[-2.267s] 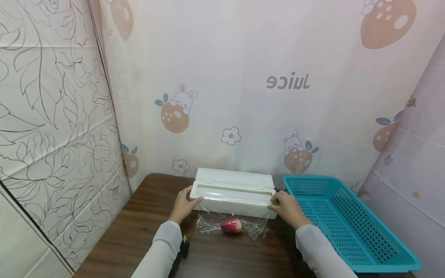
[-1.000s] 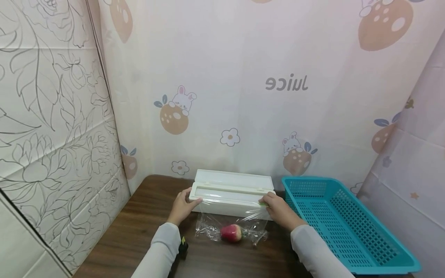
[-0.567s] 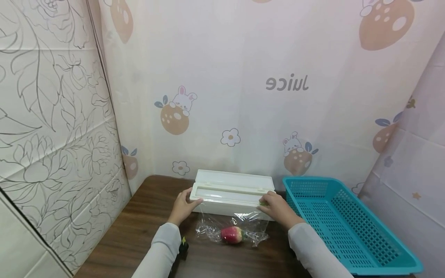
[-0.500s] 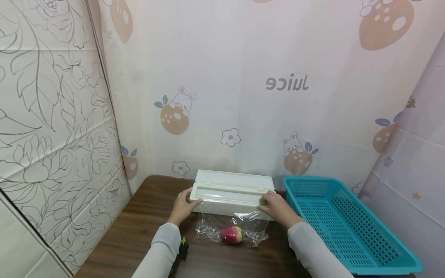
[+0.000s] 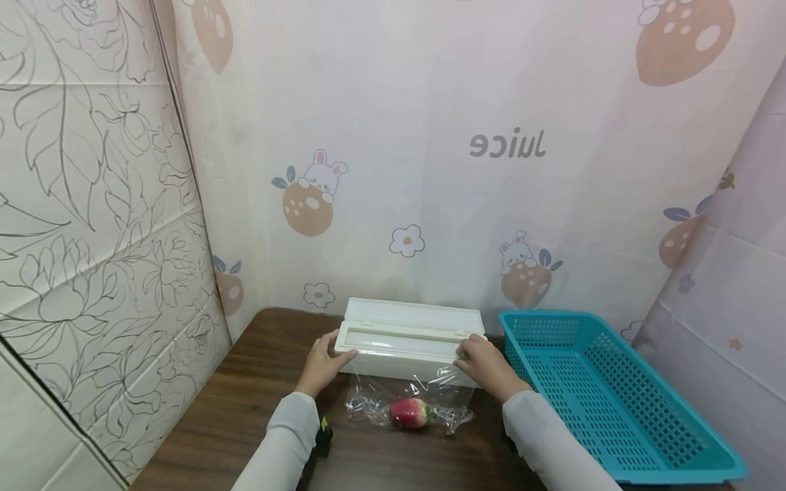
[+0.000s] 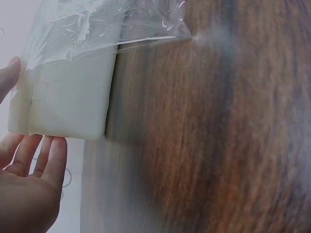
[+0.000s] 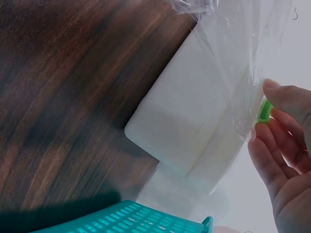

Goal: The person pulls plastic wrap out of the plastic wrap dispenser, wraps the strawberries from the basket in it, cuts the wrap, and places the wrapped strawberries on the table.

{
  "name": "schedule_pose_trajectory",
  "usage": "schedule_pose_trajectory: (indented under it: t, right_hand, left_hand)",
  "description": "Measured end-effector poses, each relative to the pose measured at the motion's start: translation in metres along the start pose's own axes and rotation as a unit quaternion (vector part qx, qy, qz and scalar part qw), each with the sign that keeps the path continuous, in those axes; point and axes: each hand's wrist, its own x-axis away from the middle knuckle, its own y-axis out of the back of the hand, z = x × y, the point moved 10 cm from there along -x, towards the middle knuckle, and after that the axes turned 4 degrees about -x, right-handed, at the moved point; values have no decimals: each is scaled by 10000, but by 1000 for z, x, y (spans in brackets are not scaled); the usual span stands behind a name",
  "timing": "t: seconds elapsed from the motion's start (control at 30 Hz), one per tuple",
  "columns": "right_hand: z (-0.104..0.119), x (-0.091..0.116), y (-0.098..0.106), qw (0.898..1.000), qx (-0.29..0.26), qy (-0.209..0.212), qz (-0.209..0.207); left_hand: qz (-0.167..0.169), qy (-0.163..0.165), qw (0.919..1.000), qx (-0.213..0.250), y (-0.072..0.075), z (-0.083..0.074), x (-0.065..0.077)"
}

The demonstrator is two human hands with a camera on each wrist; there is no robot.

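Observation:
A white plastic wrap dispenser (image 5: 393,367) stands on the table with its lid tilted back. My left hand (image 5: 321,366) holds its left end, thumb on the front top edge and fingers against the end, as the left wrist view shows. Near the right end, my right hand (image 5: 490,366) pinches a small green slide cutter (image 7: 265,110) on the dispenser's edge. Clear plastic wrap (image 5: 366,404) hangs from the front edge down to the table. In front of the dispenser lies a red, fruit-like piece (image 5: 406,414) with a pale end, covered by crinkled wrap.
A teal perforated basket (image 5: 681,472) sits right of the dispenser, close to my right forearm. A small black object with a yellow mark (image 5: 323,436) is beside my left sleeve. Behind the brown wooden table (image 5: 245,395) hangs a printed curtain (image 5: 393,170).
My right hand and the green cutter have shifted left from the dispenser's right end, then stayed nearly in place. The wrap around the red piece has moved slightly. My left hand keeps its hold.

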Motion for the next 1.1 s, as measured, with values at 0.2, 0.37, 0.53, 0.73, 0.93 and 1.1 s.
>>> schedule_pose_trajectory:
  t: [0.2,0.37,0.53,0.73,0.93,1.1]
  right_hand:
    - [4,0,-1,9999,-128,105,-52]
    - [4,-2,-6,9997,-192,117,30]
    - [7,-1,-6,9995,-189,218,88]
    - [13,-2,-6,9990,-183,357,178]
    - [24,-2,-8,9970,-139,722,221]
    - [28,-2,-10,9960,-137,840,266]
  left_hand:
    - [36,57,10000,17,-1,2,1]
    - [16,111,9999,-12,0,1,1]
    - [-3,50,10000,1,-1,1,0]
    - [-11,16,10000,-11,-1,2,-1]
    - [-26,-2,10000,-41,-2,1,-1]
    - [-35,-19,10000,-85,-3,1,-1]
